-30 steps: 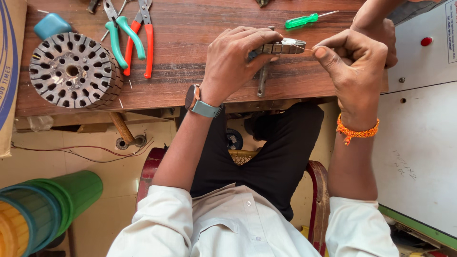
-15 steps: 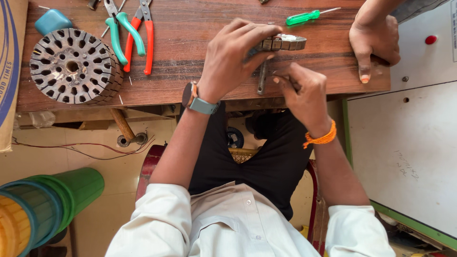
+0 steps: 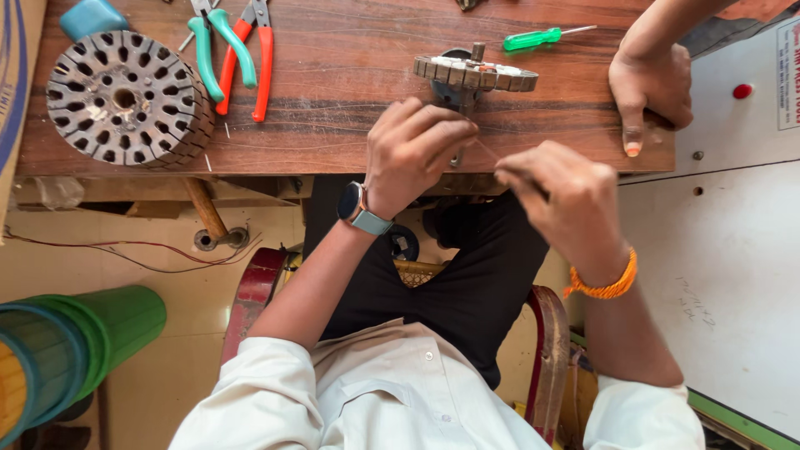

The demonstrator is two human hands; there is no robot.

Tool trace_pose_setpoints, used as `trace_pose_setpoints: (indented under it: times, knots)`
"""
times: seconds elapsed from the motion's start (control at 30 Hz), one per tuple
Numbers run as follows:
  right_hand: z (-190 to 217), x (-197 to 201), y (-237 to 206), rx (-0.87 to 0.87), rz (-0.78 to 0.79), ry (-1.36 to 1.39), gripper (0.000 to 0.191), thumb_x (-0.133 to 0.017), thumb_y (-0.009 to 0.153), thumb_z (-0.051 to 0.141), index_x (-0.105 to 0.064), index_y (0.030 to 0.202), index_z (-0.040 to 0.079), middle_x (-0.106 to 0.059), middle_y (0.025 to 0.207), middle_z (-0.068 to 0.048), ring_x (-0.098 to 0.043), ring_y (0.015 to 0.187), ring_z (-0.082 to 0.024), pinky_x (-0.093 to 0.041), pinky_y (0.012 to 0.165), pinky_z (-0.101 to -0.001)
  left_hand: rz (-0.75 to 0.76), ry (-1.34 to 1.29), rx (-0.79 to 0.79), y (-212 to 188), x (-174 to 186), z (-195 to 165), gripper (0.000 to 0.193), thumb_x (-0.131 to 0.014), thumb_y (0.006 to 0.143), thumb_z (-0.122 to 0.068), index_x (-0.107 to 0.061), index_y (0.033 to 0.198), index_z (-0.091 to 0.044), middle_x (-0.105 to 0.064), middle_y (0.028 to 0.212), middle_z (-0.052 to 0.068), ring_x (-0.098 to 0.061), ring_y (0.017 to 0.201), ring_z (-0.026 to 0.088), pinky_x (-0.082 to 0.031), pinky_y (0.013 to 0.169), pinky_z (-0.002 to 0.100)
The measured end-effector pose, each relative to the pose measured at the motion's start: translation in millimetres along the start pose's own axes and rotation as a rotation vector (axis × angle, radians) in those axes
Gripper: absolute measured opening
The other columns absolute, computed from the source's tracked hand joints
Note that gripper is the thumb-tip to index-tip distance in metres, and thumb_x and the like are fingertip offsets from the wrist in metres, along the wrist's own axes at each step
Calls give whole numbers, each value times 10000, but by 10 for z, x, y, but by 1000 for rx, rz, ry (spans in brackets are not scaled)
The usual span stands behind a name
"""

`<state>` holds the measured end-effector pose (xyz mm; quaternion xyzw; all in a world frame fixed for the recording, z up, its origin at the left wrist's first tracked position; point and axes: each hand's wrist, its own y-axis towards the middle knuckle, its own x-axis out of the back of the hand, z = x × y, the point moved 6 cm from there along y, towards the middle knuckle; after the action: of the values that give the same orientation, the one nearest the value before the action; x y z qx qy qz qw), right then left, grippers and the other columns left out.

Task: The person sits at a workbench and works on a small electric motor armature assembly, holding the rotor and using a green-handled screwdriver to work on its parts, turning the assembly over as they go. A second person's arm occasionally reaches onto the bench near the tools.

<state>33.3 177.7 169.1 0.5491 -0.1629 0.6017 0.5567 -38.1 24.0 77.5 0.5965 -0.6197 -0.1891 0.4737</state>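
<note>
Pinched shut, the grip of the right hand [image 3: 560, 185] held a thin wire [image 3: 486, 152] drawn taut toward the left hand [image 3: 414, 150], whose curled fingers closed on the shaft under a slotted round core [image 3: 476, 73], apparently to steady it while the wire was fed.

From largest to smallest: the wooden worktop [image 3: 350, 100] carried everything, its near edge just above the person's lap. On its left lay a big dark laminated disc [image 3: 125, 97] ringed with slots, flat and well apart from the hands. The smaller slotted round core stood edge-on near the worktop's middle, raised on its shaft, likely so the slots stayed reachable. Beside the disc lay green-handled pliers [image 3: 221, 48] and red-handled pliers [image 3: 254, 58], crossing each other, handles toward the person. A green-handled screwdriver [image 3: 537, 37] lay just beyond the core. Another person's hand [image 3: 650, 92] pressed flat on the worktop's right end, one finger pointing at the edge.

As for containers, a blue tub [image 3: 92, 17] sat at the far left corner, and nested green tubes [image 3: 75, 350] lay on the floor; what either held could not be told.
</note>
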Motion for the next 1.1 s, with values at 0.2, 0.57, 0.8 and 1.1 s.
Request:
trace_pose_setpoints:
  times: [0.2,0.57,0.8,1.1]
  knots:
    - [-193,156,428,17,-50,45,93,-821,1046,2,-731,1070,-3,-643,791,-86,-553,621,-128,-433,590,-267,-121,-291,408,8,-163,27,75,-785,943,-136,-760,1004,-99,-736,855,-4,-552,578,61,-409,527,244]
    - [-419,-50,894,12,-95,76,68,-785,985,-44,-730,954,-70,-605,697,-123,-513,594,-152,-374,539,-295,-215,-606,722,-31,-321,204,104,-730,967,-124,-739,1007,-29,-750,811,-13,-683,710,24,-539,637,211]
    - [-864,-272,1032,-10,-8,240,84,-754,996,-4,-736,1035,-77,-711,845,-91,-716,803,-117,-557,685,-215,-247,-528,773,-52,-377,198,83,-752,960,-113,-732,988,-37,-741,815,17,-642,681,60,-512,628,237]
    - [-1483,-310,918,-148,-108,31,73,-819,980,30,-781,1017,-21,-628,712,-53,-507,613,-67,-393,559,-277,-150,145,5,357,62,-130,402,-782,913,-240,-654,1281,-142,-660,1288,34,-623,1181,263,-492,1006,412]
